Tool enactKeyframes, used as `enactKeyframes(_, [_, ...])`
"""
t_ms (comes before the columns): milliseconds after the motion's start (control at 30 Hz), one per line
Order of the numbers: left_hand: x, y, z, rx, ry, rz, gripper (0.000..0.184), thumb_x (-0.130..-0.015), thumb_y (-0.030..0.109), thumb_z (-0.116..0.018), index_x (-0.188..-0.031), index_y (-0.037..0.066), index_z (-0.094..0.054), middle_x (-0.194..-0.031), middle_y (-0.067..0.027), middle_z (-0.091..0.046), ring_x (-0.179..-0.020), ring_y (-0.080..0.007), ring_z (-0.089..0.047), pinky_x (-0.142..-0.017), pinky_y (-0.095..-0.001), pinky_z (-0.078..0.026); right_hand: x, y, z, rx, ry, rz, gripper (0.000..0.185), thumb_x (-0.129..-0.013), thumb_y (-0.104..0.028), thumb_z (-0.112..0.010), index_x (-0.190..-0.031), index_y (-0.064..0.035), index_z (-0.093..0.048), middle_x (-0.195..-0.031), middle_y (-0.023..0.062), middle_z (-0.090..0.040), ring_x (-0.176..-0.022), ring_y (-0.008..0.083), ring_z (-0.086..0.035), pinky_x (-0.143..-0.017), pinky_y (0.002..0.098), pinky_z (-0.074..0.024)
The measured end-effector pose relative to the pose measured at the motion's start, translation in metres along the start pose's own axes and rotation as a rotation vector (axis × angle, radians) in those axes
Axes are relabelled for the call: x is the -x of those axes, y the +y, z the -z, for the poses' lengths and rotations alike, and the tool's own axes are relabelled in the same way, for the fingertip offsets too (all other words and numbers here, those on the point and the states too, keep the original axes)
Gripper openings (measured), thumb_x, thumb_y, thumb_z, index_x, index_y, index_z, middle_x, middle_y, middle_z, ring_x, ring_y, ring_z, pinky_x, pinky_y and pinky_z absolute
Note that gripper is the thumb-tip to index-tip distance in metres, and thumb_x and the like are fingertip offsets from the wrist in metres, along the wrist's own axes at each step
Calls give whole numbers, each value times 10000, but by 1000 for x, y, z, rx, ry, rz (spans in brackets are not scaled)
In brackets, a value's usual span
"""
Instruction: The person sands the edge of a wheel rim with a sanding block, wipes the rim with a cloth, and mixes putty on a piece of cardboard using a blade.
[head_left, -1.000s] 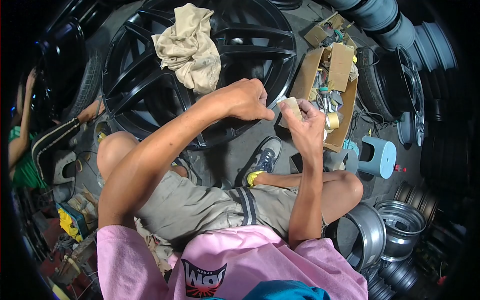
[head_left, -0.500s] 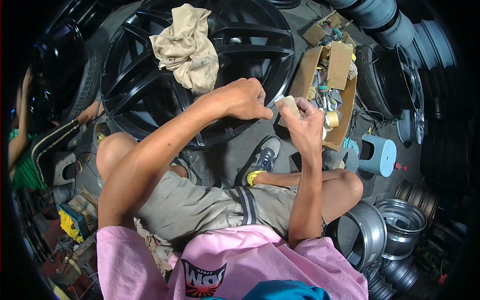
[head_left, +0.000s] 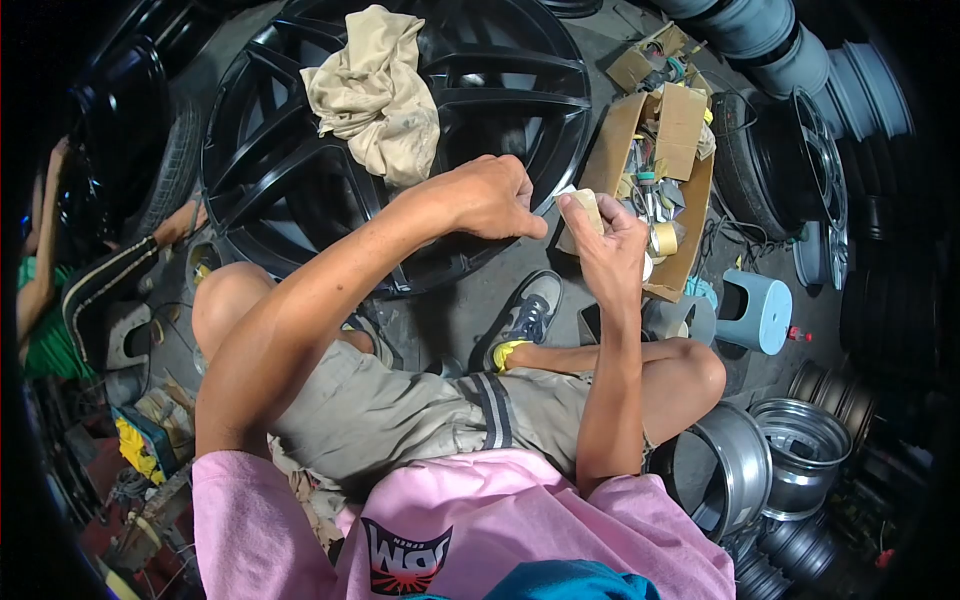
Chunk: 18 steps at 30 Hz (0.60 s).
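My right hand (head_left: 612, 238) is closed around a small beige piece (head_left: 588, 208), flat-sided with a whitish edge; its exact kind does not show. A short gap to the left, my left hand (head_left: 497, 197) hovers over the lower right edge of a large black wheel rim (head_left: 505, 98). Its fingers are curled in and pressed to the thumb, and whatever they pinch is hidden. A crumpled beige cloth (head_left: 378, 95) lies across the rim's spokes, above my left forearm.
Right of the rim stands a cardboard box (head_left: 610, 150) of tools and tape rolls. Beyond are a tyre (head_left: 745, 165), a blue stool (head_left: 765, 312) and silver rims (head_left: 800, 450). Another person's arm (head_left: 40, 270) and leg show at far left.
My right hand has turned the beige piece slightly, and its thumb now lies further along it. My left hand has hardly moved.
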<state>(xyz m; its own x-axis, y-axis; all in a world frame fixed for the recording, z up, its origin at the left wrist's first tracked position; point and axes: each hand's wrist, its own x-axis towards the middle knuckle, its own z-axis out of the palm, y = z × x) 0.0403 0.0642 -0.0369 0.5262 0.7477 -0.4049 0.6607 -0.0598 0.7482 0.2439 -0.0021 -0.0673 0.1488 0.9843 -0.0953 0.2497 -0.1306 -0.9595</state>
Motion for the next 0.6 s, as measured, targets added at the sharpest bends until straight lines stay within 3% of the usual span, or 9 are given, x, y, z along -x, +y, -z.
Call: enactKeyframes(600, [1, 2, 0, -6, 6, -16, 371, -777, 324, -807, -732, -21, -680, -659, -147, -647, -644, -245, -637, -644, -402, -517, -1, -5, -6, 107, 61, -9, 310, -924, -255, -784, -903, 50, -732, -687, -25, -592, -657, 49, -487, -573, 279, -415])
